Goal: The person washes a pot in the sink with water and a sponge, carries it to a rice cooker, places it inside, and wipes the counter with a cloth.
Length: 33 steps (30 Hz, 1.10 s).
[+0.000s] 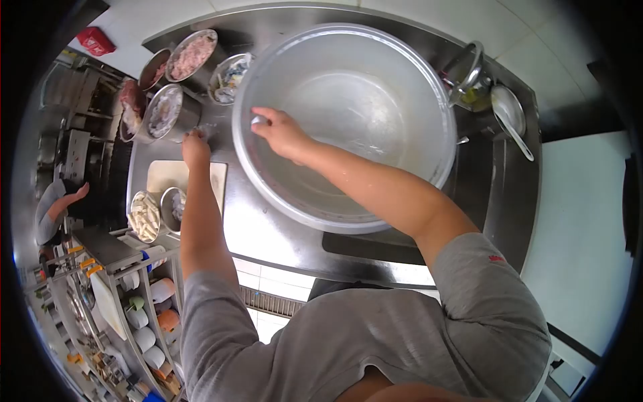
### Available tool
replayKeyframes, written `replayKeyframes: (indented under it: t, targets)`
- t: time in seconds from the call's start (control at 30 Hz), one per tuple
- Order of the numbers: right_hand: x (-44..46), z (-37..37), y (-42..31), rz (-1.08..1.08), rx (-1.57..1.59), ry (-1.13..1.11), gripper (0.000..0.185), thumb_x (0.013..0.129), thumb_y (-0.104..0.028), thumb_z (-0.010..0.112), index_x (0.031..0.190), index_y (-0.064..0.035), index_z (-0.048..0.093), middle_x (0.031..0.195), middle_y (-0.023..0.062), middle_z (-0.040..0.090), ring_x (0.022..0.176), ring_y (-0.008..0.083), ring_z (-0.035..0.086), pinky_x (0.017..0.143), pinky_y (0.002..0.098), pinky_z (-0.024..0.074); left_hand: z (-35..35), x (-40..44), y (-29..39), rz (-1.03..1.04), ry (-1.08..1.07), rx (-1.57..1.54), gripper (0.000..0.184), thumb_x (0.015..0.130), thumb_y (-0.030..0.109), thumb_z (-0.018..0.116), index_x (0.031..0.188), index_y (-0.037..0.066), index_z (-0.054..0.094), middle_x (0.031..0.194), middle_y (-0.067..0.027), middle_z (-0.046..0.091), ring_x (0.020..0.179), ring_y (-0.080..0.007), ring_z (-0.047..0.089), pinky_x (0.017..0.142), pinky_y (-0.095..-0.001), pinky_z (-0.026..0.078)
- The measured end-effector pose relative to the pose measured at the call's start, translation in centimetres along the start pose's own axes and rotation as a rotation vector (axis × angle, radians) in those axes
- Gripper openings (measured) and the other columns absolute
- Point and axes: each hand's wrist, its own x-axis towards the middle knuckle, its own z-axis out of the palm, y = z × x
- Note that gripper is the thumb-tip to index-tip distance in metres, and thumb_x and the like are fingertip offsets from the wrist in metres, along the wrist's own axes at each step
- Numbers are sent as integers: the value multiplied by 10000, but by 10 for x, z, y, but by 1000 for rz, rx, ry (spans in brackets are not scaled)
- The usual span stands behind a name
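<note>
A large, pale round basin (pixel 402 161) takes up the middle of the steel counter. Over its left side reaches my right hand (pixel 284 134), its index finger and thumb on either side of a small white piece (pixel 258 120). My left hand (pixel 195 149) is at the counter, fingers closed, close to the rim of a steel container (pixel 184 117) of whitish, icy-looking food. What those fingers hold, if anything, I cannot make out. Just past them lies a small translucent scrap (pixel 209 127). Below my left hand, a white cutting board (pixel 164 171) lies partly under my forearm.
Behind stand a container of minced pink meat (pixel 193 57) and a bowl with crumpled wrapping (pixel 231 80). White strips fill a bowl (pixel 144 218) on the board's near side. Right of the basin are a faucet (pixel 475 63) and a ladle (pixel 516 134). Another person's arm (pixel 67 201) shows far left.
</note>
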Motion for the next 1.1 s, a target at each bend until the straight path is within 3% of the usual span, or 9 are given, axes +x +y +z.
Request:
replayKeyframes:
  t: [0.27, 0.37, 0.5, 0.63, 0.7, 0.77, 0.9, 0.97, 1.1]
  targets:
    - [92, -51, -65, -333, 70, 331, 569, 773, -360, 692, 1216, -38, 539, 1195, 225, 532, 1089, 292, 527, 888, 369, 438, -166, -42, 110, 208, 569, -591, 208, 699, -23, 579, 886, 48, 636, 874, -80, 637, 809, -203, 618, 734, -290, 485]
    - [122, -61, -74, -354, -154, 681, 681, 837, -388, 652, 1356, -56, 363, 1086, 125, 563, 938, 158, 565, 729, 303, 465, -177, -47, 198, 322, 599, -935, 252, 688, -51, 600, 925, 31, 621, 916, -73, 620, 828, -176, 595, 728, -257, 479]
    - [46, -67, -51, -125, 350, 16, 882, 770, -470, 693, 1401, -27, 264, 1241, 166, 525, 1096, 267, 533, 860, 376, 452, -101, -35, 245, 240, 266, -1068, 315, 727, -28, 555, 1013, 85, 627, 1000, -104, 614, 912, -208, 595, 826, -316, 473]
    - [8, -116, 43, -55, -440, 189, 693, 817, -349, 660, 1342, -30, 339, 1119, 199, 568, 921, 219, 589, 756, 374, 484, -114, -39, 241, 504, 695, -148, 383, 776, 87, 563, 1150, 166, 589, 1161, -140, 569, 1016, -314, 584, 900, -418, 451]
    - [-38, -124, 36, 174, -566, -173, 620, 853, -331, 616, 1349, -67, 353, 1067, 225, 570, 934, 299, 590, 780, 393, 481, -97, -33, 235, 312, 443, -13, 416, 860, 254, 545, 1274, 265, 503, 1178, -166, 549, 1045, -370, 565, 861, -472, 466]
    - [-76, -114, 63, -40, -1027, -459, 517, 873, -344, 577, 1293, -92, 412, 1021, 239, 572, 940, 357, 583, 789, 435, 477, -85, -30, 237, 146, 22, -61, 424, 897, 299, 511, 1317, 304, 460, 1148, -174, 557, 1038, -368, 571, 836, -479, 477]
    - [-86, -56, 64, -191, -1170, -687, 346, 866, -145, 507, 1210, -101, 505, 1089, 217, 519, 902, 386, 602, 764, 464, 502, -78, -17, 230, 162, -50, -165, 392, 926, 296, 456, 1318, 273, 465, 1041, -203, 589, 907, -355, 621, 767, -435, 493]
    - [-52, -21, 28, 89, -1029, -373, 262, 869, -137, 490, 1108, -50, 552, 1079, 216, 563, 931, 356, 614, 742, 437, 517, -79, -15, 227, 166, -57, -143, 383, 936, 293, 435, 1316, 266, 464, 1006, -211, 600, 879, -355, 629, 750, -437, 497]
    - [76, -16, 91, -49, -1126, 160, 211, 855, -88, 478, 1018, -15, 590, 971, 190, 646, 886, 301, 649, 714, 422, 518, -79, -15, 226, 202, -60, -160, 377, 942, 294, 417, 1314, 253, 464, 1000, -220, 601, 882, -363, 626, 761, -443, 494]
